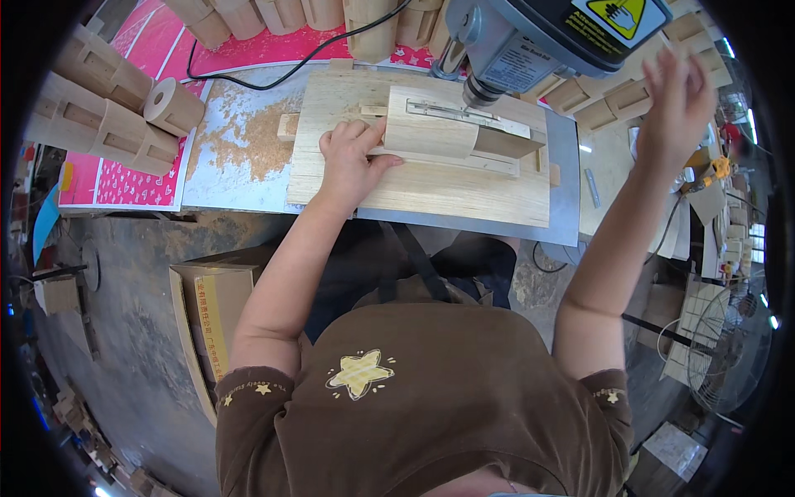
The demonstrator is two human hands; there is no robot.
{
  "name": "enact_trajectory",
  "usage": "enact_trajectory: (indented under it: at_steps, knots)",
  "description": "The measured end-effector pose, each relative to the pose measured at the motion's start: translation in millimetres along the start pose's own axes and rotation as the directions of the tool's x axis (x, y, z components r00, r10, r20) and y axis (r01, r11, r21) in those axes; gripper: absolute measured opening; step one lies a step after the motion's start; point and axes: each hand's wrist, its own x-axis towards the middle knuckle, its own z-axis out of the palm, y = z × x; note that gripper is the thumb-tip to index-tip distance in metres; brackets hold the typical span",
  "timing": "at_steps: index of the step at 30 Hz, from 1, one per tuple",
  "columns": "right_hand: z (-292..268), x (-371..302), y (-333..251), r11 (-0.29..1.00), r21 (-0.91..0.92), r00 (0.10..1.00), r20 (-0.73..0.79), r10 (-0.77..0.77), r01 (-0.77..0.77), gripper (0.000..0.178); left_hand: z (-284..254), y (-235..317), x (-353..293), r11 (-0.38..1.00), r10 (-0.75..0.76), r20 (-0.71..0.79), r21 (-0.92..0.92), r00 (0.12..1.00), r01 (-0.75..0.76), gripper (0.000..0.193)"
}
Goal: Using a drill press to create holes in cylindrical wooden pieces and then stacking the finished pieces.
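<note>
My left hand presses on a pale wooden piece that lies in a wooden jig board on the metal table. The grey drill press head hangs just above the piece, its chuck over the jig's slot. My right hand is raised at the right of the machine with fingers spread, blurred, and holds nothing that I can see.
Several turned wooden parts are stacked at the left and along the back on a pink patterned sheet. Sawdust lies left of the jig. A cardboard box stands on the floor at the left, a fan at the right.
</note>
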Motion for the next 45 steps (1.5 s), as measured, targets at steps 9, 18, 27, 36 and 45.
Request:
enact_trajectory:
  at_steps: [9, 18, 27, 36, 45]
  knots:
    - [16, 6, -51, 0.851, -0.493, 0.95, 0.311, -0.019, 0.179, 0.027, -1, -2, -2, 1.0, -0.015, 0.003, 0.018, 1.0, 0.015, 0.06]
    - [24, -153, 7, 0.926, -0.308, 0.957, 0.256, -0.139, 0.217, 0.009, -1, -1, -3, 1.0, -0.001, 0.002, 0.003, 1.0, 0.001, 0.06]
    - [13, -100, -26, 0.91, -0.281, 0.952, 0.111, -0.285, 0.305, 0.012, 0, -2, -3, 0.997, 0.023, -0.041, 0.073, 0.999, -0.02, 0.06]
    - [55, 38, -23, 0.842, -0.413, 0.913, 0.355, -0.202, 0.347, 0.03, 27, 26, 5, 1.0, 0.004, -0.038, 0.024, 0.999, -0.003, 0.059]
    - [13, -119, -41, 0.931, -0.315, 0.966, 0.234, -0.112, 0.184, 0.008, 24, 30, 5, 1.0, -0.006, 0.0, 0.002, 1.0, 0.006, 0.058]
